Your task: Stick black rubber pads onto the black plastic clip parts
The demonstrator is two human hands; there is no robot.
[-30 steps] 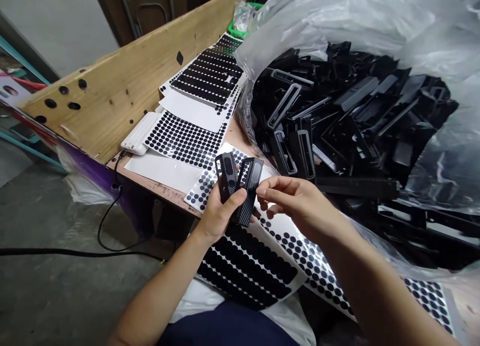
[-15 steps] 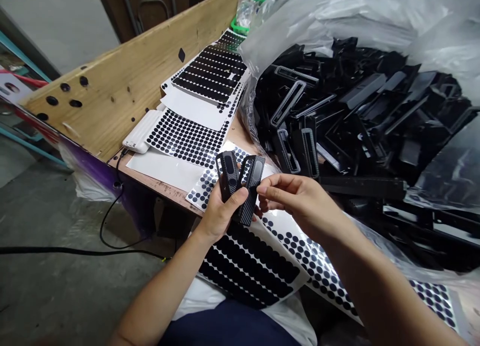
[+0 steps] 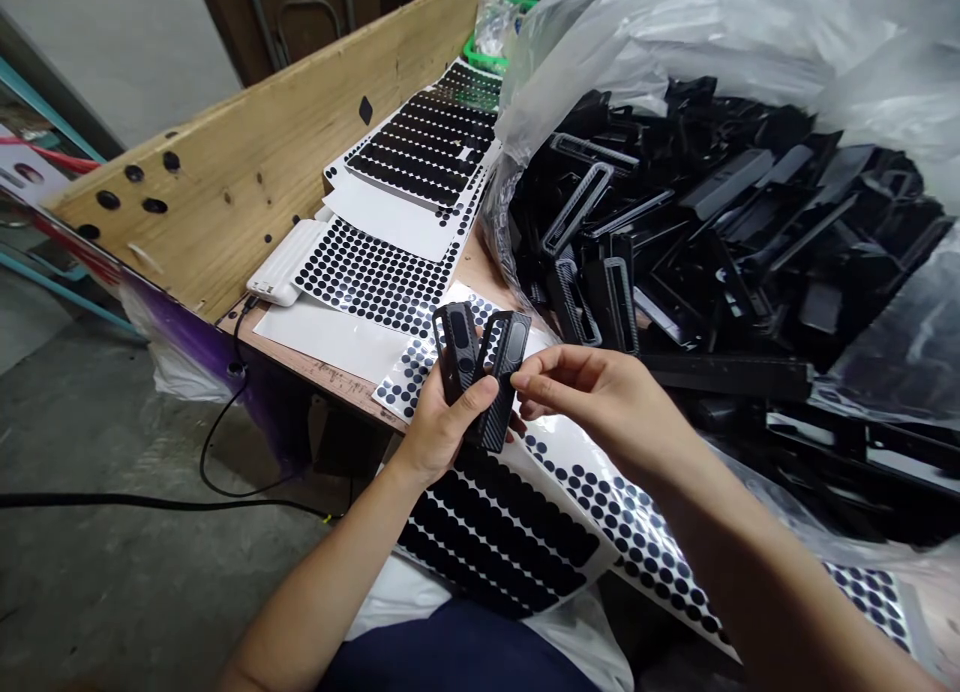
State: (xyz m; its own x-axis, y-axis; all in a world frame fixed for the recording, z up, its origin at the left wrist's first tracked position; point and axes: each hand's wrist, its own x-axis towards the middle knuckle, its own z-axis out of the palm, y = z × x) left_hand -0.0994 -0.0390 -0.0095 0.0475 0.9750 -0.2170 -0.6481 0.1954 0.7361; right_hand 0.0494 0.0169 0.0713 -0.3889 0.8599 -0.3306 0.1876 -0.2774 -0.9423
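My left hand (image 3: 439, 427) is closed round two black plastic parts with a woven carbon-look finish. The left part (image 3: 454, 344) and the right part (image 3: 498, 407) stand side by side, fanned slightly apart, each with an oval recess or pad near its top. My left thumb presses across the right part's face. Just at that part's right edge, my right hand (image 3: 585, 387) has thumb and forefinger pinched together. Whatever lies between those fingertips is too small to make out. Below the hands, a sheet of large black round stickers (image 3: 502, 542) lies over my lap.
A clear plastic bag (image 3: 517, 122) full of similar black parts (image 3: 720, 232) stands at right. Sticker sheets (image 3: 375, 272) cover the bench beside a white power bank (image 3: 285, 262) with a cable. A wooden board (image 3: 247, 162) edges the bench; a green basket (image 3: 487, 60) sits far back.
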